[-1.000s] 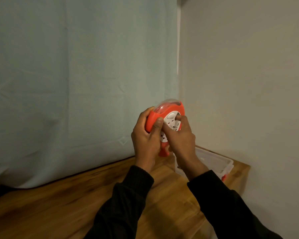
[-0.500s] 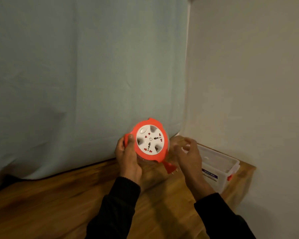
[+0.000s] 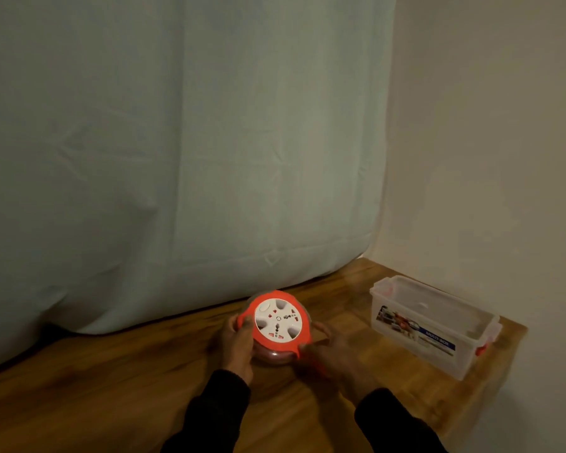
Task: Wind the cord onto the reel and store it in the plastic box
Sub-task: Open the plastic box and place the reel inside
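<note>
With no loose cord visible, the left hand (image 3: 235, 338) and right hand (image 3: 332, 349) grip the reel (image 3: 276, 325), fingers curled round it; next: lift into the open plastic box (image 3: 433, 325).

the right hand (image 3: 332, 353) is smeared by motion blur, so the lie of its fingers on the reel (image 3: 278, 323) cannot be made out. the reel's lower body is hidden in shadow between both hands, and the wound cord cannot be distinguished there. the print on the plastic box (image 3: 428, 325) label is too soft to be read. both sleeves are cut off by the bottom edge. the table (image 3: 111, 393) is cut off at the left and bottom edges.
</note>
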